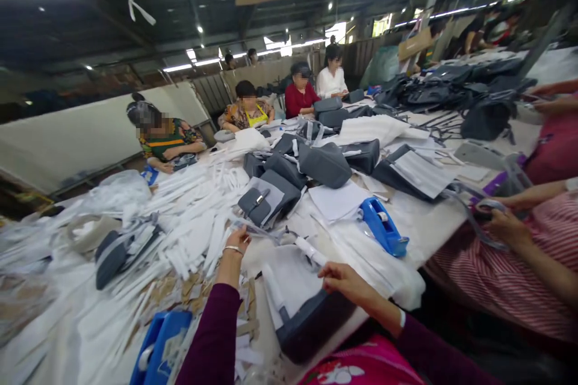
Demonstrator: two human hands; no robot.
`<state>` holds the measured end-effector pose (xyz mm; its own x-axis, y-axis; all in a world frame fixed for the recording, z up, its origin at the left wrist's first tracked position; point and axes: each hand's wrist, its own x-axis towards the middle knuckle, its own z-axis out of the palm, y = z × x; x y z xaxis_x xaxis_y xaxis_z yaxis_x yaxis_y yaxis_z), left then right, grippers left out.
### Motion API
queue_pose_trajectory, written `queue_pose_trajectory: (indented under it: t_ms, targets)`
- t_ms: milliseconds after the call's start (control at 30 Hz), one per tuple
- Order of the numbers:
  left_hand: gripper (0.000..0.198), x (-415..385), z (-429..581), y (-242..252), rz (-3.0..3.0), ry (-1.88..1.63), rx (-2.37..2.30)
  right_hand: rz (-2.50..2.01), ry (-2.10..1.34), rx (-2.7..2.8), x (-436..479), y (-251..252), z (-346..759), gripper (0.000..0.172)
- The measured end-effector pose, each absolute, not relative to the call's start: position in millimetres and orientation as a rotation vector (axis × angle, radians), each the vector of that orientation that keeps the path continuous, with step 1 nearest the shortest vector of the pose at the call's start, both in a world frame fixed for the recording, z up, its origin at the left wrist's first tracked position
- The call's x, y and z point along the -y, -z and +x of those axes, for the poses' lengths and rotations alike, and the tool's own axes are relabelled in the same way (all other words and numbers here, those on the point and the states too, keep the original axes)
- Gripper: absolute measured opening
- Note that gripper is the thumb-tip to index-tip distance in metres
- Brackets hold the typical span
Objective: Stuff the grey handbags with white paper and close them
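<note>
A dark grey bag (pixel 316 319) with a white sheet over its upper side lies at the table's near edge, close to my body. My right hand (pixel 341 281) is over the bag's right part, fingers bent near a white-wrapped piece of its strap (pixel 310 251). What its fingertips hold, if anything, is too small to tell. Farther left, my left hand (pixel 238 239) has its fingers closed at the end of a clear plastic strip (pixel 257 230), beyond the bag's upper left corner. A grey bag with a buckled flap (pixel 258 201) sits just past that hand.
Blue tape dispensers stand at right (pixel 383 228) and near left (pixel 160 346). White strips (pixel 194 222) cover the left side. More grey bags (pixel 324 163) are piled mid-table. A co-worker's hands (pixel 508 225) are at the right; several people sit across.
</note>
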<state>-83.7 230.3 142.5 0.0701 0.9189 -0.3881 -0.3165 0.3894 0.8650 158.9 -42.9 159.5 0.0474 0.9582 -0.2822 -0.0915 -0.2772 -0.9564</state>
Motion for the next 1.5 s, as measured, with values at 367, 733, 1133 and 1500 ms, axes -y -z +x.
queue_pose_trajectory:
  t_ms: [367,733,1133,1500]
  targets:
    - [0.012,-178,-70,-190,1.022,-0.919,-0.825,-1.135,-1.41,1.09,-110,-208,144,0.027]
    - [0.013,-137,-39,-193,1.536,-0.81,-0.8,-0.939,-2.171,0.851,-185,-209,98,0.048]
    - [0.015,-154,-55,-189,1.306,-0.973,-0.773,-0.488,-1.675,0.956,-186,-295,87,0.043]
    - [0.012,-180,-16,-194,1.494,-1.27,-1.342,-0.948,-0.799,1.661,-173,-320,74,0.056]
